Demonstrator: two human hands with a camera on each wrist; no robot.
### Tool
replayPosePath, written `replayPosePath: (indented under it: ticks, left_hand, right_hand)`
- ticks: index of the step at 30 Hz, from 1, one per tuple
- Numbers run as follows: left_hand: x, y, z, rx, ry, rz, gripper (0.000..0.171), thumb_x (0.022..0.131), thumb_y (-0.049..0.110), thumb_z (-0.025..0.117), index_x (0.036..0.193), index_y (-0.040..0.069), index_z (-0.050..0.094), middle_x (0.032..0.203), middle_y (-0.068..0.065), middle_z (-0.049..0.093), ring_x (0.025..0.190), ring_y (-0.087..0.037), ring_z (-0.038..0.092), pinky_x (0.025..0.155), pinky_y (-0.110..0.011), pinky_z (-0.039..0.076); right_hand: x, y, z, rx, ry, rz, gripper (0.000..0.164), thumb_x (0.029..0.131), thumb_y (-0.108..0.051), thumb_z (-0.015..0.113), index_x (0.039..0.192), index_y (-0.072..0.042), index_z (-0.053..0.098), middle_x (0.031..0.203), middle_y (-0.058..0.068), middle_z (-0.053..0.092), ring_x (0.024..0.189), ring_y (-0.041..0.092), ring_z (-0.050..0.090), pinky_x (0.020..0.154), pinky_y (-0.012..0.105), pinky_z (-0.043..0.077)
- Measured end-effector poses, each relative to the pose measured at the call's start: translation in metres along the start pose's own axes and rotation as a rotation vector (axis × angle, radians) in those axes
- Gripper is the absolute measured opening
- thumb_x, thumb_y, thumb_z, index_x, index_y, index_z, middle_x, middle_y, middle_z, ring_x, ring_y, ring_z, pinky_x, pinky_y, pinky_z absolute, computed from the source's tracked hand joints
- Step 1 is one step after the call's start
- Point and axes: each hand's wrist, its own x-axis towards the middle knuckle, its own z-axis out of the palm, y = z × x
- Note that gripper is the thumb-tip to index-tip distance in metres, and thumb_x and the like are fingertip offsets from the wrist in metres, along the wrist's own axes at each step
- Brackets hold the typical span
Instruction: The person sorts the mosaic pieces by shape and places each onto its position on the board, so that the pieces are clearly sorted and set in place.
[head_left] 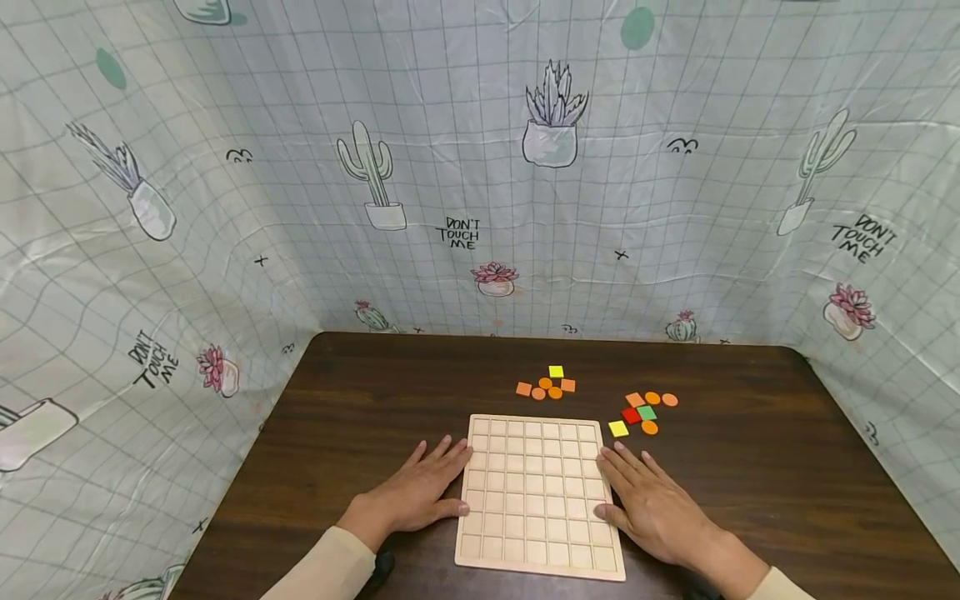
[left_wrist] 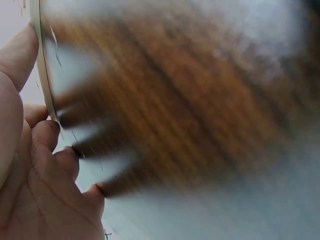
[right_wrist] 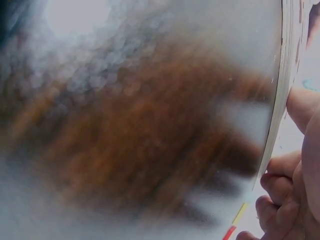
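Note:
A pale wooden board (head_left: 536, 502) with a grid of shallow square cells lies flat near the front of the table. Along its left edge rests my left hand (head_left: 415, 493), fingers straight, fingertips and thumb touching the rim. My right hand (head_left: 654, 505) lies the same way against the opposite edge. In the left wrist view the board's thin edge (left_wrist: 46, 82) meets the thumb and fingertips. The right wrist view likewise has the board's side (right_wrist: 276, 110) against the right thumb and fingers. Neither hand holds anything.
Behind the board lies a loose group of orange pieces (head_left: 538, 394) with a yellow square (head_left: 556, 372). Off its back right corner are another yellow square (head_left: 618, 428), a red square (head_left: 632, 415), a green square (head_left: 647, 412) and several orange pieces. Patterned curtains (head_left: 480, 183) surround the dark table (head_left: 360, 400).

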Motion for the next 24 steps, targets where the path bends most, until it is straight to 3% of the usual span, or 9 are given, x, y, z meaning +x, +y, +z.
replayPosePath:
  ticks: [8, 15, 19, 24]
  left_hand:
    - [0.003, -0.003, -0.001, -0.01, -0.01, 0.0, 0.087, 0.102, 0.053, 0.063, 0.169, 0.013, 0.025, 0.177, -0.005, 0.021, 0.165, -0.03, 0.014, 0.132, -0.06, 0.009]
    - [0.004, -0.002, -0.002, -0.007, -0.003, -0.003, 0.088, 0.101, 0.053, 0.064, 0.169, 0.012, 0.027, 0.176, -0.006, 0.023, 0.165, -0.031, 0.015, 0.132, -0.061, 0.009]
    - [0.003, -0.002, -0.002, -0.017, -0.003, -0.006, 0.088, 0.101, 0.054, 0.064, 0.169, 0.013, 0.026, 0.176, -0.005, 0.022, 0.165, -0.03, 0.015, 0.132, -0.061, 0.008]
    - [0.001, 0.0, -0.001, -0.018, 0.006, -0.002, 0.089, 0.1, 0.053, 0.065, 0.169, 0.012, 0.027, 0.176, -0.005, 0.024, 0.165, -0.031, 0.016, 0.132, -0.061, 0.009]
  right_hand:
    - [0.001, 0.001, 0.0, 0.024, -0.024, 0.017, 0.076, 0.106, -0.054, 0.056, 0.16, -0.001, 0.044, 0.167, 0.018, 0.041, 0.158, 0.041, 0.032, 0.126, 0.066, 0.025]
    - [0.001, 0.006, -0.001, 0.045, 0.023, -0.007, 0.077, 0.105, -0.059, 0.054, 0.157, -0.003, 0.049, 0.163, 0.017, 0.047, 0.155, 0.041, 0.037, 0.124, 0.065, 0.031]
    - [0.003, 0.012, -0.004, 0.091, 0.059, -0.002, 0.076, 0.102, -0.058, 0.062, 0.154, -0.003, 0.054, 0.159, 0.017, 0.053, 0.152, 0.042, 0.042, 0.12, 0.063, 0.037]
    - [0.008, 0.027, -0.011, 0.124, 0.18, 0.038, 0.063, 0.096, -0.036, 0.079, 0.147, -0.004, 0.061, 0.151, 0.016, 0.06, 0.142, 0.041, 0.052, 0.107, 0.058, 0.052]
